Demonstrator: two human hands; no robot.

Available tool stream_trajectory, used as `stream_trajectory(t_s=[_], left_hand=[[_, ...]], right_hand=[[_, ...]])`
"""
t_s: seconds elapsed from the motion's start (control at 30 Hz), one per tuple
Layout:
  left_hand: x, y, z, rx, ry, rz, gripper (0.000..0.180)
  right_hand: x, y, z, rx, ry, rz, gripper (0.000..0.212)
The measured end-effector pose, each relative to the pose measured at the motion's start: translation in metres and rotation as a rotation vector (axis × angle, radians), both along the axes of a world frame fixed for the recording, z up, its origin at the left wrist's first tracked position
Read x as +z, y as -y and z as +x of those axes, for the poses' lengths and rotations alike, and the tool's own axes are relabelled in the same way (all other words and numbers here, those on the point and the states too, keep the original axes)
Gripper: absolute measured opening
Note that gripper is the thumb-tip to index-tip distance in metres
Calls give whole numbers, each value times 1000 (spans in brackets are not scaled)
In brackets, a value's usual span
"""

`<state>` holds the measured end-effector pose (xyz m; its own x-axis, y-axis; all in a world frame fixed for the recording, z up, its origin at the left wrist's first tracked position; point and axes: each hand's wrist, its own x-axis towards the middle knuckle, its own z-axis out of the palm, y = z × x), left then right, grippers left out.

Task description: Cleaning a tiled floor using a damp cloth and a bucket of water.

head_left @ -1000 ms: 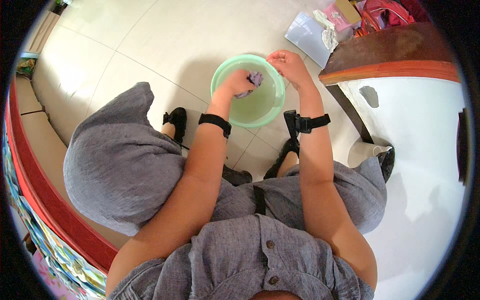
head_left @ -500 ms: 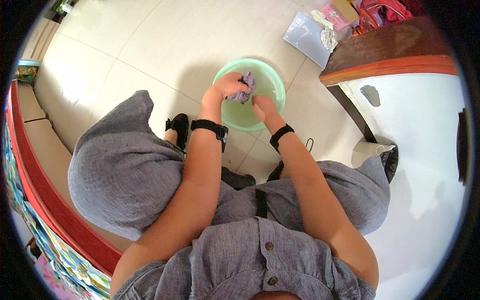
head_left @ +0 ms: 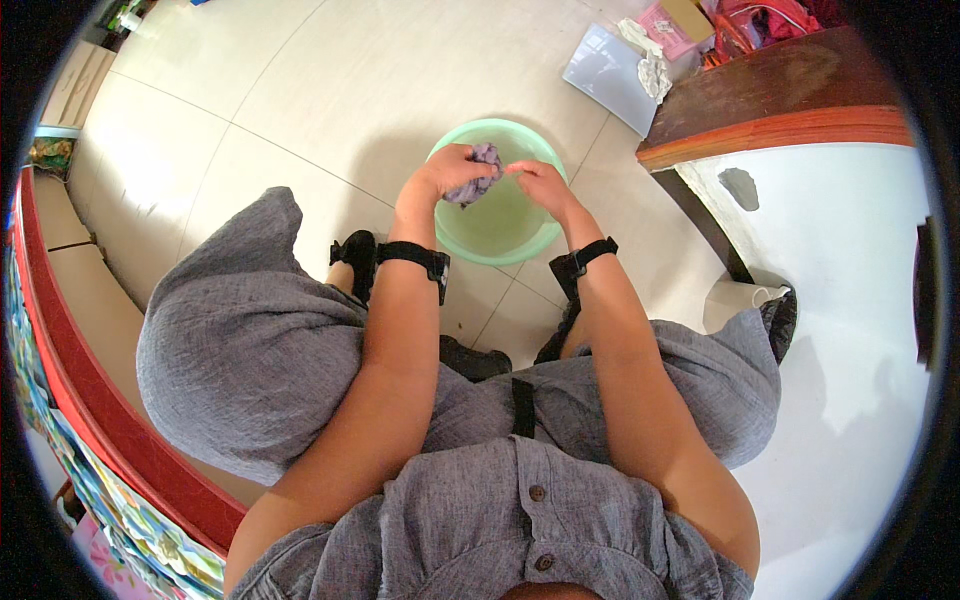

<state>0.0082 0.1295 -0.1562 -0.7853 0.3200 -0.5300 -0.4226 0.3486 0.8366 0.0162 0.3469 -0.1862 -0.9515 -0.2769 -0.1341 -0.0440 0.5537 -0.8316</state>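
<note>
A wadded greyish-purple cloth (head_left: pixel 482 178) is bunched in my left hand (head_left: pixel 440 176), whose fingers close around it over the left side of a pale green basin (head_left: pixel 462 246). The basin stands on the floor between my feet and holds slightly cloudy water (head_left: pixel 495 222). Over its right side is my right hand (head_left: pixel 543 187), with the fingers curled and their tips pointing left toward the cloth, a small gap away. Anything pinched in those fingertips is too small to make out.
To the right stands a white-sided cabinet (head_left: pixel 830 250) with a brown wooden top (head_left: pixel 770 95). A pale flat panel (head_left: pixel 612 78) and crumpled white paper (head_left: pixel 652 72) lie beyond it. A lidless-looking bin (head_left: pixel 730 303) is near my right knee, a red-edged bed (head_left: pixel 90 420) at left.
My right hand has risen out of the basin's middle and turned its fingertips toward the cloth. My left hand has shifted slightly left, still gripping the cloth.
</note>
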Motion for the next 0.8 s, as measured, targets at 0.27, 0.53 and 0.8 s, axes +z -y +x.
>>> stream_trajectory(t_s=[0.27, 0.53, 0.8], left_hand=[[1, -1, 4, 39, -81, 21, 44], [7, -4, 2, 10, -53, -33, 37], [10, 5, 9, 59, -43, 28, 36]], right_hand=[[42, 14, 0, 94, 738, -357, 19], [66, -7, -19, 199, 585, -317, 19], [118, 9, -24, 62, 553, -783, 15]])
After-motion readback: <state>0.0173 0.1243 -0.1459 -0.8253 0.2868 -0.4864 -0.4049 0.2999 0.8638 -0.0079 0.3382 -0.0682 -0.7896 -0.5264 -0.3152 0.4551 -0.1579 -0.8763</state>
